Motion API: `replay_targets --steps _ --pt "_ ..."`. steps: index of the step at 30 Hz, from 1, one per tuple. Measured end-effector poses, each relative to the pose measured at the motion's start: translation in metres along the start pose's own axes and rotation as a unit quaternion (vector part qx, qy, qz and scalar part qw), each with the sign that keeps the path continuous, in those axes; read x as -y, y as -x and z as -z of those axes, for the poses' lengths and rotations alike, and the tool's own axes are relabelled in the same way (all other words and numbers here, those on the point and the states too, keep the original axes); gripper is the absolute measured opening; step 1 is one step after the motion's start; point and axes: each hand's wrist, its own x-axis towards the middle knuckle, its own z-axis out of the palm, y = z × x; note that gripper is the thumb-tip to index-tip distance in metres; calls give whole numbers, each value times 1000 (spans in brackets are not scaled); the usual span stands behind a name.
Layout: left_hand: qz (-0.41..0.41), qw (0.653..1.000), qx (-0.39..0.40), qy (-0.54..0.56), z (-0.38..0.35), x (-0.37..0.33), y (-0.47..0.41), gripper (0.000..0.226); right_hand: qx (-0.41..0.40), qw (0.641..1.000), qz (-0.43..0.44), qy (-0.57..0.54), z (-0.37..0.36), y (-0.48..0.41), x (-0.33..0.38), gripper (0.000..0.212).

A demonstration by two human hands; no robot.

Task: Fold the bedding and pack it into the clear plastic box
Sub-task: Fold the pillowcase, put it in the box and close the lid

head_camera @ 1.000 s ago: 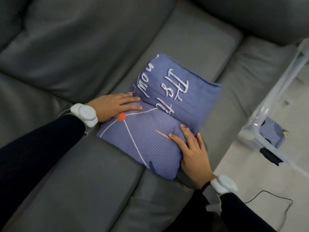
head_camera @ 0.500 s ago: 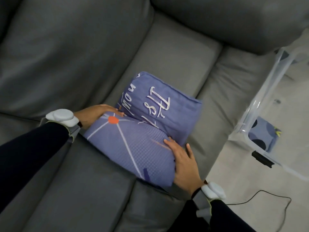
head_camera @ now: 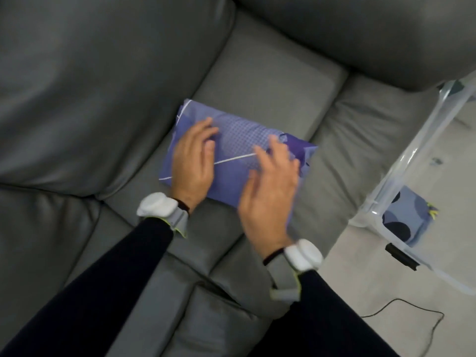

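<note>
Sofa (head_camera: pixel 103 99), grey leather, fills left and centre of view; backrest runs along left and top, seat cushion (head_camera: pixel 270 81) in the middle. Black sleeves come in from bottom, and there is a white wrist band on each arm: left (head_camera: pixel 159 208), right (head_camera: pixel 304 255). Left hand (head_camera: pixel 192 163) lies flat on left part of bedding (head_camera: pixel 234 150), fingers straight and slightly spread, gripping nothing. Bedding is a compact blue-violet folded packet lying on the seat cushion, with a white line across its top and a darker purple corner at right. Right hand (head_camera: pixel 270 191) is over right part of packet, fingers apart and straight; motion blur, so cannot tell if it presses or just hovers. Clear plastic box (head_camera: pixel 409 155) stands on pale floor (head_camera: pixel 386 292) just beside sofa's right edge, well apart from the packet; another folded blue cloth (head_camera: pixel 404 220) already lies in it. Thin black cable (head_camera: pixel 401 310) runs on the floor below the box. Versus 0.5 s ago: lettered half no longer visible and the packet is now roughly half as long. Hands have moved from its left and right edges onto its top.
</note>
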Motion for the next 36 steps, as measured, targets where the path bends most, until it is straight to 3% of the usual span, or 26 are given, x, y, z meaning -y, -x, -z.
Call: replay_targets --steps 1,3,5,7,8,10,12,14,15,18,19,20,23,25,31,36 --pt "-24 998 44 32 -13 -10 5 36 35 998 32 31 -12 -3 5 43" --pt "-76 986 147 11 -41 -15 7 42 88 991 -20 94 -35 -9 -15 50" --pt "-168 950 232 -123 -55 -2 1 47 103 976 -94 165 -48 -2 -44 54" --pt "-168 928 233 -236 -60 16 -12 51 96 966 -152 183 -51 4 -56 56" --pt "-115 935 204 -265 -58 20 -20 51 85 962 -194 173 -49 4 -53 59" --pt "75 945 140 -284 -48 17 -27 52 74 947 -285 125 -47 3 -41 67" --pt "266 923 86 -265 -41 5 -23 65 70 922 -371 86 -34 3 -33 81" --pt "400 897 47 -180 -26 -6 -16 89 55 903 -424 41 -14 7 -37 90" --pt "441 886 64 -130 -16 -3 -11 96 69 890 -451 -6 0 9 -42 89" --pt "493 832 254 -7 16 -7 13 102 180 818 -515 -183 40 22 -71 82" --pt "502 819 276 34 26 -3 14 97 211 795 -520 -229 42 17 -77 79" --pt "493 819 286 75 25 -13 25 84 218 781 -522 -264 57 26 -90 75" --pt "450 821 279 211 6 -67 53 46 171 787 -499 -320 104 44 -130 53" --pt "418 817 289 273 -20 -114 62 41 113 777 -493 -376 144 49 -169 53" --pt "323 867 301 232 -174 -263 52 33 12 794 -461 -395 271 28 -333 52" --pt "251 898 320 169 -298 -340 34 34 -6 810 -487 -326 310 10 -452 45"
